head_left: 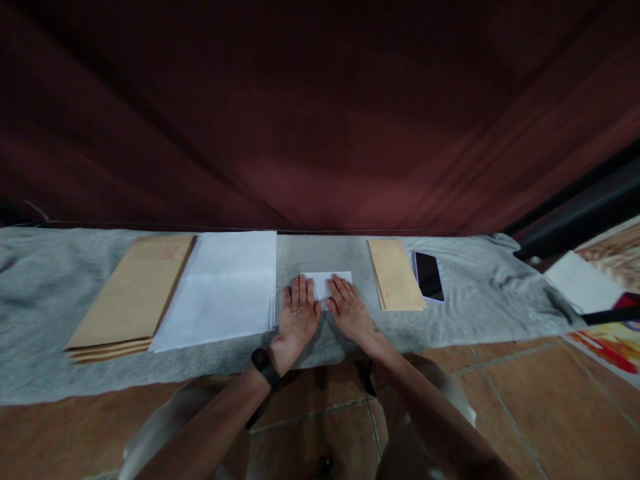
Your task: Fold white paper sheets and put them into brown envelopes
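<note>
Two bare forearms (pixel 215 417) reach over the tiled floor (pixel 500 407), a dark watch (pixel 265 365) on the left wrist. Ahead of them, the left hand (pixel 300 315) and the right hand (pixel 349 311) lie flat, palms down, fingers stretched out and thumbs turned inward, gripping nothing but covering the two ends of a small white paper (pixel 321 287). It lies on a grey cloth (pixel 323 253), between a stack of large white sheets (pixel 225 287) and some small tan envelopes (pixel 397 275); brown envelopes (pixel 137 287) lie beyond the sheets to the left, a phone (pixel 429 275) just beside the tan ones.

Uneven pressure from the palms could skew or crease the paper, I'd judge, and the soft cloth (already rumpled toward its ends) might slip beneath it. A leftward sweep of the elbow or wrist could knock the loose sheets askew.

Both palms hide their undersides and much of the paper, so whether it is folded is hard to tell. Print on the envelopes is too faint to read, and farthest off, the dark red fabric (pixel 320 133) runs out of view above.
</note>
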`<state>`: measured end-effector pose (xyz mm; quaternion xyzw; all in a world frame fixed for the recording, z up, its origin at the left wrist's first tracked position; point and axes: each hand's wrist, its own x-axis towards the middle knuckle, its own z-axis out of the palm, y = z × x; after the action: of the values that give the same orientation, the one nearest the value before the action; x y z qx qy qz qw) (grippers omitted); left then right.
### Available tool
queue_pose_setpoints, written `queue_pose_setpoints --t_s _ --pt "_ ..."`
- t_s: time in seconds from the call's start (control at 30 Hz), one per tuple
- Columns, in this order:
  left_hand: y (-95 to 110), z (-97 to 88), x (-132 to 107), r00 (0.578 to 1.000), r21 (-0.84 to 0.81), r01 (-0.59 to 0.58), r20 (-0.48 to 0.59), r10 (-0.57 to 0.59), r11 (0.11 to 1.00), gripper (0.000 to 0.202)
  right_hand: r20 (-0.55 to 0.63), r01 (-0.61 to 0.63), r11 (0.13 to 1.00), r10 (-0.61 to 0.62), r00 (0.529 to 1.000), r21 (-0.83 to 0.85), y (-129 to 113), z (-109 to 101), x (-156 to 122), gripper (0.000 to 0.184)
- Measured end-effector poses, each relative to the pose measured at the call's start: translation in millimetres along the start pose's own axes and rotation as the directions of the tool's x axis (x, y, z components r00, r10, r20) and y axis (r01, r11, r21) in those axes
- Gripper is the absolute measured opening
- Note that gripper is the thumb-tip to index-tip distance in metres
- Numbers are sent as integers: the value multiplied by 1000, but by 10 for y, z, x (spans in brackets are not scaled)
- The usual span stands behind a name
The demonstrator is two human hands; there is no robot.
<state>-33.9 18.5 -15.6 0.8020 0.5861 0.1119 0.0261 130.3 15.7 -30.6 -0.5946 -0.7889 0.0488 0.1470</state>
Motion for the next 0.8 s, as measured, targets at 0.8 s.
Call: queue_pose_setpoints --t_s 0.8 --pt "-173 36 -15 999 47 5 -43 -3 999 59 -96 -232 971 225 970 -64 241 -118 -71 53"
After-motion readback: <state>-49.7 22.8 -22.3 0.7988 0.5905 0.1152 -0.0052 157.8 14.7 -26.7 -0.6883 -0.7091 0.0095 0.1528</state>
